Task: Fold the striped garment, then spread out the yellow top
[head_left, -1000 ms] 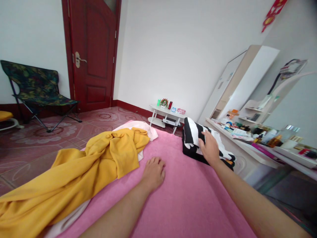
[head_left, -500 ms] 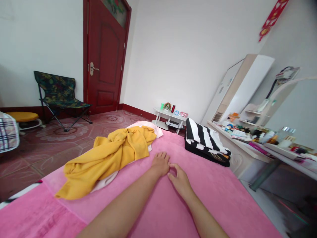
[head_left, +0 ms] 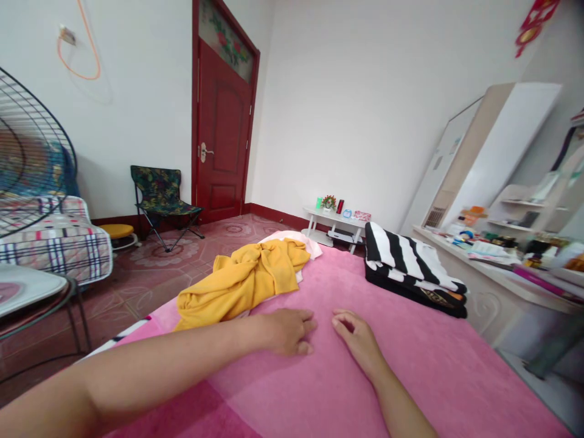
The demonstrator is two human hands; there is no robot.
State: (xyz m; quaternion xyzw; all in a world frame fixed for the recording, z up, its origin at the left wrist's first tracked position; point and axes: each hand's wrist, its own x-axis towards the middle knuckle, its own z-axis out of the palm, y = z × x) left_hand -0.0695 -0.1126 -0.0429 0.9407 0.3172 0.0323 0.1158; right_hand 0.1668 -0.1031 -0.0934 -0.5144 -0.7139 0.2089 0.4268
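resting palm-down on the pink blanket (head_left: pixel 410 371), the left hand (head_left: pixel 285 330) lies flat with its fingers spread loosely and gripping nothing. the right hand (head_left: pixel 358 336) sits just beside it on the same blanket, fingers curled inward a little, also holding nothing; the two hands are close but apart, where half a second ago their fingertips nearly met. a second ago the right hand was on the folded black-and-white striped cloth (head_left: pixel 410 261), which now lies untouched near the blanket's far right edge. the crumpled yellow garment (head_left: pixel 246 280) lies beyond the left hand, well apart from the striped cloth. the view has swung left, bringing a fan (head_left: pixel 27 152) and a plaid cushion (head_left: pixel 59 243) into sight.
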